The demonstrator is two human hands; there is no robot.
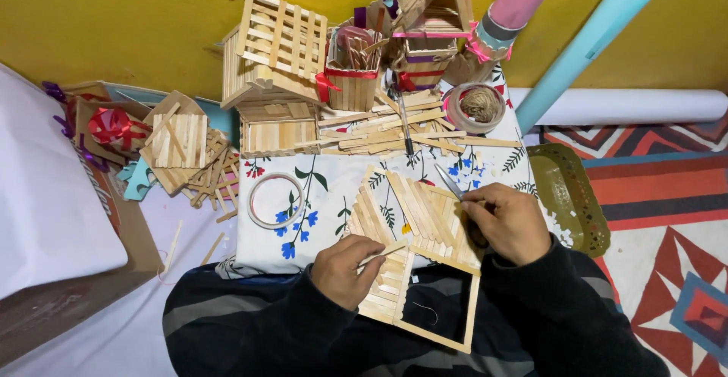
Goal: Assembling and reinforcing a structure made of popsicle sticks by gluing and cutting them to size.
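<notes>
1. Left hand [343, 269] at about 7 o'clock in the head view, fingers curled shut around a single thin wooden stick [383, 253]. The stick points out toward 2 o'clock.
2. Right hand [509, 221] at about 4 o'clock, closed on the handle of a small knife [449, 181]. The blade sticks out toward 11 o'clock, with its tip over the stick panels.
3. Workpiece: a half-built stick house [413, 229] lying between the two hands, near frame centre and slightly low. Slanted roof panels sit at its 12 o'clock end and an open square frame at its 6 o'clock end, hanging over the person's lap.
4. The left hand rests on the lower left panel of the house. The right hand touches its right edge.
5. The house lies on a white floral cloth [318, 183].
6. A tape roll [276, 200] lies on the cloth at 9 o'clock of the house, well apart from the left hand.
7. Loose sticks [394, 130] are piled at 12 o'clock, just beyond the house.
8. Finished stick houses [277, 81] stand behind the pile at 11 o'clock, against the yellow wall.
9. A twine spool [481, 105] sits in a round holder at 1 o'clock.
10. A gold tray [569, 195] sits on the floor at 3 o'clock, near the right hand and not touching it.
</notes>
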